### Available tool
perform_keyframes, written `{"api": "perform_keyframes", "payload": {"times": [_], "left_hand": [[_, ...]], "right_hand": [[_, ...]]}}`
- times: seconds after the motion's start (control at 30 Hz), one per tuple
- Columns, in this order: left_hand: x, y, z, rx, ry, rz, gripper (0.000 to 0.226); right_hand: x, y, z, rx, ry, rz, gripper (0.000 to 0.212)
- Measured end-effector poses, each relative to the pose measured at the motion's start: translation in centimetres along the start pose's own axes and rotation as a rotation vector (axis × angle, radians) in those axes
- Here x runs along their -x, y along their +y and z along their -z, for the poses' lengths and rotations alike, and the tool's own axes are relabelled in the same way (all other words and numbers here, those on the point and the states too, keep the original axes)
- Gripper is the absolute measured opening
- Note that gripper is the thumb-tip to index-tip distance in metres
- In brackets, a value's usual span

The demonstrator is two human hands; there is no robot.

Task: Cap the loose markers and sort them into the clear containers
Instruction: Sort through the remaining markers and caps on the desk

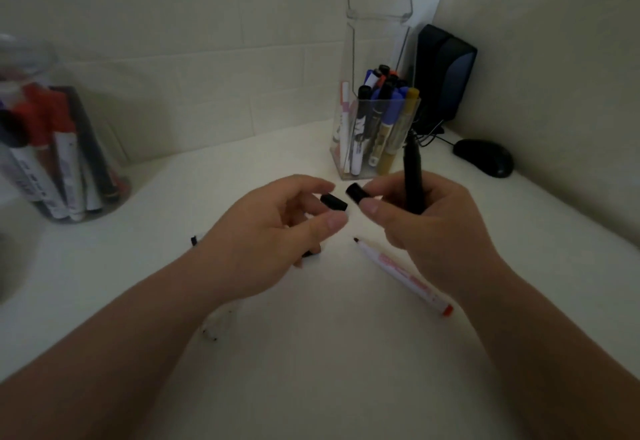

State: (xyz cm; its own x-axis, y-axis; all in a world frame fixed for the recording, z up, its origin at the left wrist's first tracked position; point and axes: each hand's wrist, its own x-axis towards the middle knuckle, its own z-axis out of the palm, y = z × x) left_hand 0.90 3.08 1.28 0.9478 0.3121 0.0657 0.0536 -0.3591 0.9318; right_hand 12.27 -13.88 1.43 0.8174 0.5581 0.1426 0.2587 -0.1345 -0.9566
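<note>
My right hand (pixel 429 228) grips a black marker (pixel 413 176) that stands nearly upright, and its thumb and fingers also pinch a black cap (pixel 356 193). My left hand (pixel 273 235) pinches a second black cap (pixel 334 202), a short gap from the first. An uncapped white marker with a red end (pixel 401 275) lies on the white table (pixel 329 353) under my right wrist. More loose pieces lie partly hidden beneath my left hand and forearm (pixel 211 332). A clear square container (pixel 375 128) of markers stands behind my hands. At far left stands a clear round jar (pixel 52 148) of markers.
A black computer mouse (pixel 485 157) and a dark speaker (pixel 445 72) sit in the back right corner, with a cable between them. Tiled walls close off the back and the right side.
</note>
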Motion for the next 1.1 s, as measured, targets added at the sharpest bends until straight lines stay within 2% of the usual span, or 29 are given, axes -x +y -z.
{"api": "perform_keyframes", "payload": {"times": [0.07, 0.2, 0.27, 0.43, 0.5, 0.57, 0.63, 0.77, 1.03, 1.1], "left_hand": [[0.0, 0.0, -1.0, 0.239, -0.011, 0.033, 0.021], [-0.4, -0.8, -1.8, 0.573, 0.047, 0.083, 0.022], [-0.6, -0.9, -1.9, 0.638, 0.049, 0.088, 0.022], [-0.6, -0.7, -2.0, 0.735, 0.059, 0.081, 0.031], [-0.7, -0.2, -1.7, 0.834, 0.117, 0.095, 0.029], [-0.9, 0.1, -1.0, 0.967, 0.185, 0.119, 0.025], [-1.1, 0.0, -0.4, 1.043, 0.242, 0.131, 0.017], [-1.1, -0.2, -0.1, 1.067, 0.270, 0.121, 0.021], [-0.7, -0.2, -0.5, 0.978, 0.236, 0.063, 0.026], [-0.6, -0.3, -0.4, 0.860, 0.265, 0.030, 0.026]], "right_hand": [[0.8, -0.4, -0.9, -0.001, -0.026, 0.067, 0.009], [1.0, -0.4, -1.3, 0.095, 0.010, 0.131, 0.013], [1.0, -0.4, -1.2, 0.183, 0.014, 0.172, 0.018], [1.3, -0.3, -1.4, 0.261, -0.008, 0.274, 0.014], [1.4, -0.4, -1.1, 0.170, -0.069, 0.205, 0.021], [1.5, -0.8, -0.6, -0.045, -0.206, 0.058, 0.032], [1.7, -1.0, -0.3, -0.013, -0.276, 0.021, 0.033], [2.2, -1.0, -0.8, 0.209, -0.217, 0.105, 0.026], [2.1, -1.0, -1.1, 0.272, -0.081, 0.148, 0.025], [2.1, -0.9, -0.8, 0.280, -0.050, 0.166, 0.023]]}}
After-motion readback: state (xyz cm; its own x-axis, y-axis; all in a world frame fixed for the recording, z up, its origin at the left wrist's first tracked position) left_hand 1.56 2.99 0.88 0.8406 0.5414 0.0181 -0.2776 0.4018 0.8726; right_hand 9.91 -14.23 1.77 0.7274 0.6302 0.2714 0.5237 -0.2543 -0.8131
